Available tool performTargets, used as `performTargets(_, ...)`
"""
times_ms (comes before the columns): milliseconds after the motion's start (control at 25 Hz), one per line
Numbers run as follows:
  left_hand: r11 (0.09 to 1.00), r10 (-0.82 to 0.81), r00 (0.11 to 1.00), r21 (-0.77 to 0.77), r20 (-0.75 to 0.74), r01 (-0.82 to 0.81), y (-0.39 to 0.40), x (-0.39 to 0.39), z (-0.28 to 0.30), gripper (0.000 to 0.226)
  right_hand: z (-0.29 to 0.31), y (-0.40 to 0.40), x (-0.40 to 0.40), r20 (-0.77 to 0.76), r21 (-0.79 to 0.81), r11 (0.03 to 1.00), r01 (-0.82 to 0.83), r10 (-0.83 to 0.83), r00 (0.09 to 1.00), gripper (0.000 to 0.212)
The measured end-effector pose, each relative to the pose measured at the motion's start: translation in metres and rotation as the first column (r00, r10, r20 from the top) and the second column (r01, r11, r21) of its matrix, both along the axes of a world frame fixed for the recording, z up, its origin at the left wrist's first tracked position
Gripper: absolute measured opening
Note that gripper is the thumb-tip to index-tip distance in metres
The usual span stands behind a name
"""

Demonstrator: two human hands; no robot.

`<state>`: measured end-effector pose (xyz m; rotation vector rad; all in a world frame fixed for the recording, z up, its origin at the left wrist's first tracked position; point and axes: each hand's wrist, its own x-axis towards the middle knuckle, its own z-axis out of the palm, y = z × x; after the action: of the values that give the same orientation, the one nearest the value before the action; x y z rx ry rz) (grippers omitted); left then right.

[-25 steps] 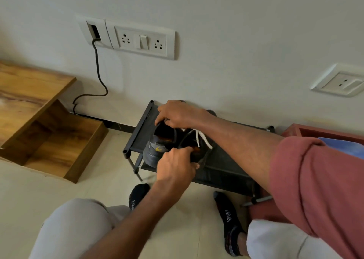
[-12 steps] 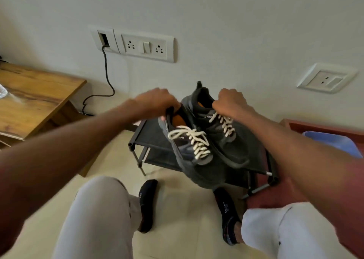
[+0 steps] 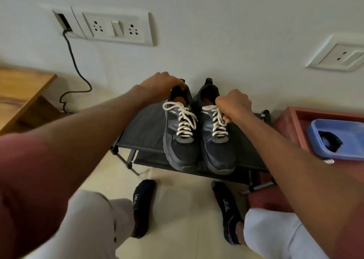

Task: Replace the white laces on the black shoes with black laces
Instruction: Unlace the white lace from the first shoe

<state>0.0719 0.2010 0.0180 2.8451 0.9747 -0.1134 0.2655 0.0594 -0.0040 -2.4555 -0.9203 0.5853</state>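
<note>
Both shoes [image 3: 199,136] sit side by side on the rack's top shelf [image 3: 145,132], touching, so there's no gap between them to slip through. Wall [image 3: 197,42] is right behind the heels at 12 o'clock, tight back there. Shelf is bare at 9 o'clock, easy way in for my left hand [image 3: 161,83]. At 3 o'clock the red box [image 3: 283,124] with the blue tray [image 3: 315,138] crowds my right hand [image 3: 233,105].
</note>
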Motion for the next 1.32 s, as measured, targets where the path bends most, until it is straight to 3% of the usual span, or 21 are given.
performTargets(80,0.975,0.205,0.949,-0.131,0.24,-0.177,-0.028,-0.012,-0.014,0.061,-0.006,-0.004,0.0,-0.114,0.01,0.996,0.088,-0.086,0.99,0.023)
performTargets(160,0.893,0.437,0.823,-0.284,0.364,-0.349,-0.064,-0.025,-0.031,0.058,-0.013,-0.017,0.0,-0.195,0.034,0.996,0.082,-0.074,0.978,0.034)
performTargets(240,0.685,0.69,0.682,-0.526,0.244,-0.505,-0.104,-0.034,-0.049,0.068,-0.021,-0.041,-0.005,-0.264,0.066,0.996,0.056,-0.036,0.964,0.05)
performTargets(320,0.396,0.809,0.588,-0.743,0.005,-0.539,-0.134,-0.031,-0.062,0.111,-0.028,-0.062,-0.014,-0.347,0.016,0.999,0.037,-0.029,0.937,0.073)
performTargets(360,0.315,0.825,0.564,-0.79,-0.046,-0.526,-0.145,-0.026,-0.066,0.127,-0.034,-0.067,-0.018,-0.349,-0.027,1.0,-0.007,-0.003,0.937,0.085)
performTargets(400,0.294,0.825,0.561,-0.795,-0.069,-0.53,-0.152,-0.02,-0.071,0.135,-0.039,-0.069,-0.021,-0.322,-0.063,0.996,-0.065,0.041,0.946,0.091)
performTargets(560,0.431,0.787,0.608,-0.613,-0.104,-0.662,-0.167,0.002,-0.084,0.141,-0.043,-0.055,-0.026,-0.24,-0.088,0.986,-0.142,0.118,0.964,0.1)
performTargets(720,0.442,0.802,0.592,-0.583,-0.083,-0.681,-0.152,-0.003,-0.084,0.14,-0.045,-0.04,-0.024,-0.239,-0.138,0.984,-0.114,0.079,0.968,0.103)
performTargets(840,0.49,0.767,0.637,-0.571,-0.076,-0.659,-0.128,-0.023,-0.08,0.139,-0.05,-0.033,-0.031,-0.308,-0.129,0.989,-0.074,0.031,0.951,0.103)
performTargets(1160,0.484,0.716,0.69,-0.636,-0.108,-0.601,-0.105,-0.038,-0.073,0.127,-0.044,-0.029,-0.038,-0.327,-0.128,0.984,-0.127,0.079,0.942,0.101)
performTargets(1320,0.407,0.746,0.644,-0.648,-0.171,-0.643,-0.112,-0.028,-0.082,0.149,-0.041,-0.031,-0.034,-0.298,-0.138,0.98,-0.142,0.095,0.95,0.102)
